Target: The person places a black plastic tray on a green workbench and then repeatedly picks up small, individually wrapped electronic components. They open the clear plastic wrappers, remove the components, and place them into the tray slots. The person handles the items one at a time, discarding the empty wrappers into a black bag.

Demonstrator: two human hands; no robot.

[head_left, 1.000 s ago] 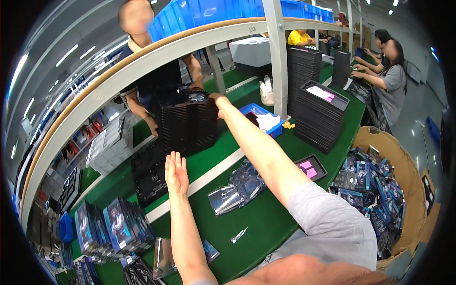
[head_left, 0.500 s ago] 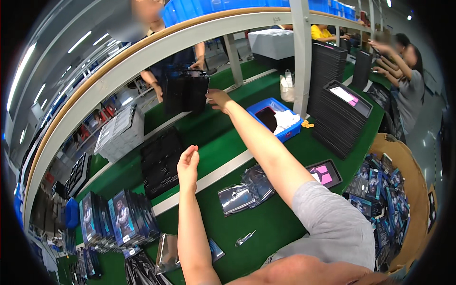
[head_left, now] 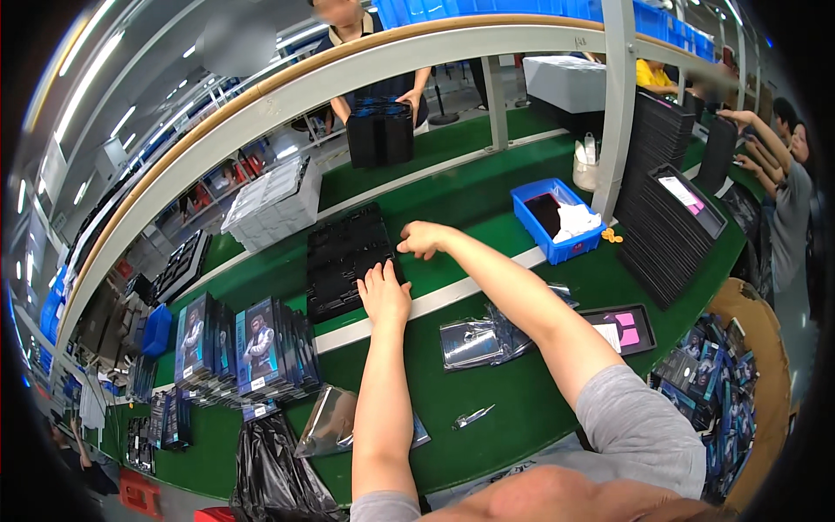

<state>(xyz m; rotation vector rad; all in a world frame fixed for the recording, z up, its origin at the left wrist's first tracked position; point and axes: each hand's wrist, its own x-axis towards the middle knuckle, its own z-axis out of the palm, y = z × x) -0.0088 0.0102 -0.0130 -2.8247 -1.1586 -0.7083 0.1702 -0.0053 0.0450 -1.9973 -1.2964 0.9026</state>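
A black moulded tray (head_left: 335, 261), its surface broken up by recesses and ridges, lies on the green work surface in front of me. My left hand (head_left: 385, 296) rests at its near right edge, fingers spread, holding nothing. Just off the tray's far right side is my right hand (head_left: 426, 238), its fingers loosely bent and apart, with nothing seen in them. Across the bench, a person's hands (head_left: 409, 97) hold a black stack of trays (head_left: 380, 139) upright.
Boxed packages (head_left: 265, 348) stand in rows at left. Clear plastic-wrapped packs (head_left: 474, 342) and tweezers (head_left: 472, 418) lie nearer me. At right are a blue bin (head_left: 561, 250), tall black tray stacks (head_left: 670, 244) and a carton (head_left: 765, 383) of packages. A grey shelf frame (head_left: 619, 113) spans above.
My right hand has drawn back from the black stack to beside the tray. My left hand has come down onto the tray's edge. The other person's stack is farther from me; my view has shifted.
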